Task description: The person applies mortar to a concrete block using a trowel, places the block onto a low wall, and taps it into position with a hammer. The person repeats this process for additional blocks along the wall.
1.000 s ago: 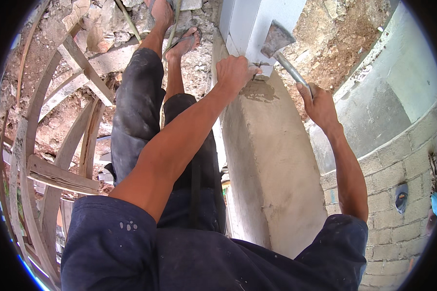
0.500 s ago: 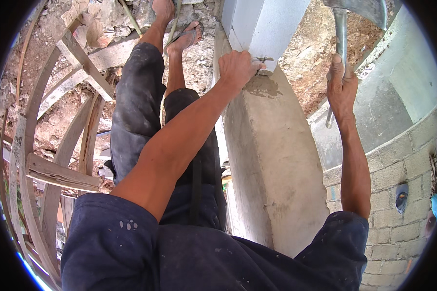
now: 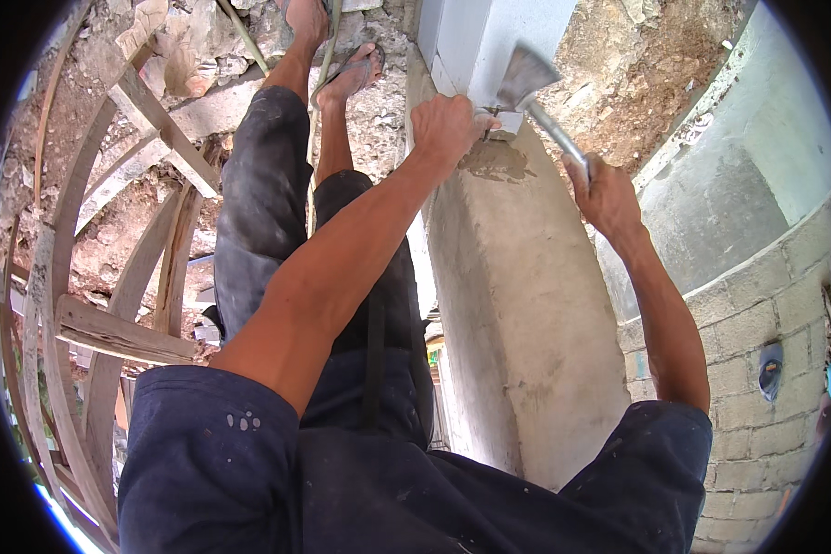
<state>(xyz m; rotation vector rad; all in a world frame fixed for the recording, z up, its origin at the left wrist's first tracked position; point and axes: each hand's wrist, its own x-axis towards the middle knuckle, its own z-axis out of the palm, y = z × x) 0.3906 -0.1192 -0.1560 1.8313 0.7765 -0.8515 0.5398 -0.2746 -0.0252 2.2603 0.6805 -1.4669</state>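
Hatchet, metal, is at the far end of the concrete ledge, by its right edge, flared head up, handle slanting down to the right. Head is a bit blurred; I can't tell if it touches anything. Right grip is wrapped round the lower handle, just right of the ledge.

Left grip is at the ledge's far end, near its left edge, fingers curled, thumb pointing right. I can't tell from here whether it clasps anything; thumb sits next to a small pale piece, also at the ledge's far end. Damp patch marks the ledge top just this side of that piece. Pale grey column rises beyond the ledge's far end.

Left of the ledge I get legs in dark trousers and sandalled feet; farther left of it, a curved wooden frame over rubble. Right of the ledge: bare earth at the far end, then a plastered wall, then a block wall nearer me. Dark shirt covers the ledge's near end.
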